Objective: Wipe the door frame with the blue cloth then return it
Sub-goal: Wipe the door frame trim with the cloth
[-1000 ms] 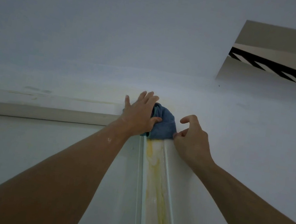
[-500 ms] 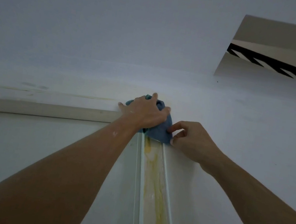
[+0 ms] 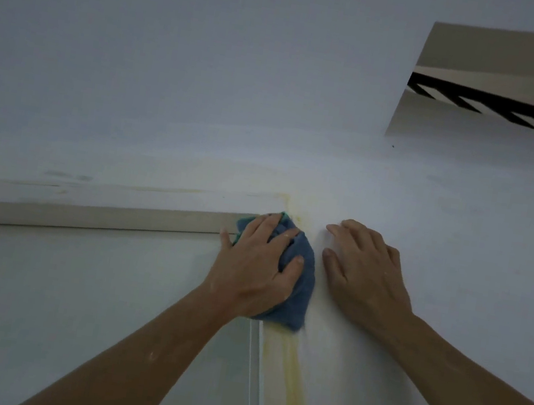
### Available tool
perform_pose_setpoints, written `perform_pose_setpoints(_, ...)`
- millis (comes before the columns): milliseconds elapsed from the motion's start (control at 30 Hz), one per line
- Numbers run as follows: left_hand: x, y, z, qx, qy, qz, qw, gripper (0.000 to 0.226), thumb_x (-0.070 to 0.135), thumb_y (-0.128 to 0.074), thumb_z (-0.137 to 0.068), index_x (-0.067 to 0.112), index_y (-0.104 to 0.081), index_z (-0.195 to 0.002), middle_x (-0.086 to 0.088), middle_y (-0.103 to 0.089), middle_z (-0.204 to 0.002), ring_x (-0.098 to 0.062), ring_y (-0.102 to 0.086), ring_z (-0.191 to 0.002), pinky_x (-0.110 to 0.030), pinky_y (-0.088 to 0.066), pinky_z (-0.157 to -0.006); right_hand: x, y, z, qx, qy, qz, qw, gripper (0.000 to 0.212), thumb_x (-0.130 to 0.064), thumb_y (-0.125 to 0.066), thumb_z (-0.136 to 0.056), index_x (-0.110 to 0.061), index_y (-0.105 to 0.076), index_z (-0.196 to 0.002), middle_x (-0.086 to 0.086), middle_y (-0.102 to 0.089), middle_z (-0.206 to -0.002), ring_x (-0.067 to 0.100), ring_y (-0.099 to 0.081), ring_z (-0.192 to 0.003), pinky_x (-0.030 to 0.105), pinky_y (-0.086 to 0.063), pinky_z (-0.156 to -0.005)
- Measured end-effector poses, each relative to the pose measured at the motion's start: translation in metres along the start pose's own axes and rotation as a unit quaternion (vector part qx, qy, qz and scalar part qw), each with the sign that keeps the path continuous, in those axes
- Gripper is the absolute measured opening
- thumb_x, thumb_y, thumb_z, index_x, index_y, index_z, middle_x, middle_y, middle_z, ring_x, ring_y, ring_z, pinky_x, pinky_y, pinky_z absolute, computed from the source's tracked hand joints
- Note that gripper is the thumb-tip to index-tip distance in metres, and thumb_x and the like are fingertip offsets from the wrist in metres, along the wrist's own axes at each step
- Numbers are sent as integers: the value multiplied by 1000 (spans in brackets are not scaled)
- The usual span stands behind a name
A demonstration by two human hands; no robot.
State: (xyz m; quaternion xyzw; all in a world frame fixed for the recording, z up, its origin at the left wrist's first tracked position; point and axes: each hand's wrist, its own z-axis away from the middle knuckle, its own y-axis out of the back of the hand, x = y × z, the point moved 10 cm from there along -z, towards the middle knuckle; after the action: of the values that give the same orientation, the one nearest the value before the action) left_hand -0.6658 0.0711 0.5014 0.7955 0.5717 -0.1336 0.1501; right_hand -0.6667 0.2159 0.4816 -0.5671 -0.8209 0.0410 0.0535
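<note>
I am looking up at the top corner of a white door frame (image 3: 94, 211), whose upright (image 3: 287, 379) carries a yellow stain running down it. My left hand (image 3: 255, 270) presses a bunched blue cloth (image 3: 301, 287) against that corner, fingers curled over it. The cloth shows a green edge near my fingertips and hangs a little down the upright. My right hand (image 3: 362, 272) lies flat on the white wall just right of the cloth, fingers spread, holding nothing.
The white door (image 3: 86, 314) fills the lower left under the frame's top rail. White wall and ceiling surround the corner. A beige ceiling recess (image 3: 521, 67) with a black-and-white striped band sits at the upper right.
My left hand has slid the cloth down from the corner onto the top of the upright. My right hand let go of the cloth's edge and flattened on the wall beside it.
</note>
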Motion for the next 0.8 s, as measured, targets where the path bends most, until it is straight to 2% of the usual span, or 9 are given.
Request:
perform_pose_setpoints(67,-3,1,2,-6,11,18,1000,56,56,-18,-94,36,-35,-143,8,-16,-159,-12,-11,-147,-68,-7,-112,-2,-3,-2,-5,2,19,1000,59,-45,-20,-93,-22,-42,-143,0,-37,-153,19,-31,-142,38,-25,-113)
perform_pose_setpoints(167,0,6,-7,20,2,-86,996,47,46,-21,-100,32,-30,-144,5,-25,-155,-14,-23,-143,-71,-12,-109,-5,-5,-5,-7,11,28,1000,62,-46,-17,-93,-21,-42,-143,3,-37,-155,20,-30,-144,39,-25,-115)
perform_pose_setpoints(267,-1,8,-29,2,7,-152,988,51,39,-27,-99,26,-23,-148,1,-25,-155,-19,-25,-143,-75,-10,-106,-6,-6,-5,-5,21,39,999,76,-51,-5,-89,-20,-42,-147,4,-37,-158,20,-32,-146,38,-25,-117)
perform_pose_setpoints(433,-11,12,-74,-51,47,-135,988,61,38,-40,-93,27,-21,-150,2,-16,-160,-18,-13,-147,-76,-5,-106,-4,-11,-6,-12,38,63,997,75,-50,-3,-89,-23,-40,-148,1,-35,-160,18,-30,-148,39,-25,-117)
perform_pose_setpoints(567,-2,9,-60,-47,48,-74,995,56,30,-42,-90,27,-33,-145,1,-20,-158,-20,-15,-146,-72,-8,-109,2,-10,-1,-11,43,56,997,76,-50,-2,-90,-23,-38,-150,-1,-32,-161,17,-27,-149,39,-22,-120)
perform_pose_setpoints(633,6,6,-36,-19,47,-45,998,55,36,-37,-92,27,-32,-146,0,-18,-159,-21,-14,-146,-69,-8,-111,7,-9,2,-11,40,54,998,77,-51,1,-89,-24,-34,-152,-3,-29,-162,15,-22,-151,37,-19,-121)
perform_pose_setpoints(733,18,0,2,16,31,-61,998,75,66,-21,-86,25,-23,-149,-2,-13,-160,-22,-10,-148,-65,-11,-113,12,-8,4,-18,36,46,998,78,-52,3,-88,-26,-30,-154,-5,-24,-164,13,-17,-152,35,-13,-122)
perform_pose_setpoints(800,19,-4,13,11,31,-70,997,81,70,-18,-84,25,-19,-150,-2,-11,-160,-22,-8,-148,-63,-12,-114,12,-7,5,-16,34,44,998,78,-51,2,-88,-26,-30,-154,-5,-24,-164,13,-17,-152,34,-12,-122)
